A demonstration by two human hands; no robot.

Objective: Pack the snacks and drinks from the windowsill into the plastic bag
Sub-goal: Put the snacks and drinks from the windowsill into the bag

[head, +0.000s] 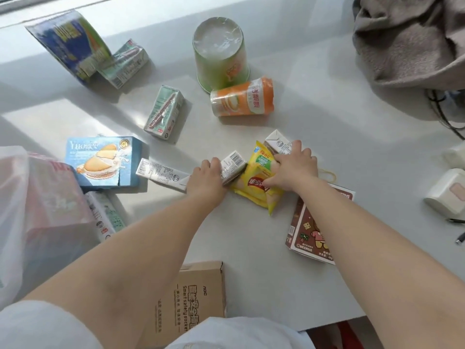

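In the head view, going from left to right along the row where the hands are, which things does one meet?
plastic bag → blue biscuit box → white carton lying flat → left hand → small carton with barcode → yellow snack packet → right hand → white holder at the right edge
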